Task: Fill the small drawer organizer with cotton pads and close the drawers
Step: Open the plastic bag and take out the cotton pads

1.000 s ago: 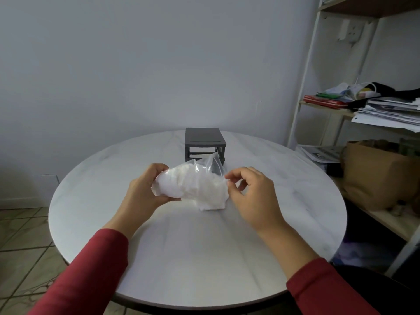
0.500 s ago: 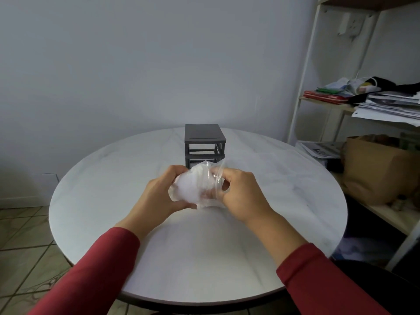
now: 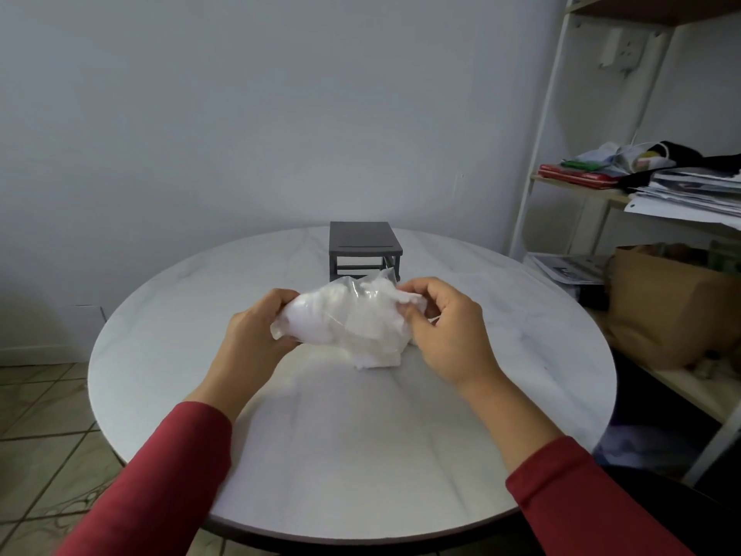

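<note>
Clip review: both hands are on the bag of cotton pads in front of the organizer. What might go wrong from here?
1. The left hand and right hand both grip the plastic bag; if it rips open suddenly, cotton pads may scatter over the table.
2. The drawer organizer stands just behind the bag, so a jerk forward might knock it.

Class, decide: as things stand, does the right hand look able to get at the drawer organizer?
Probably not yet: the right hand pinches the plastic bag, held in front of the organizer; nothing else blocks it.
</note>
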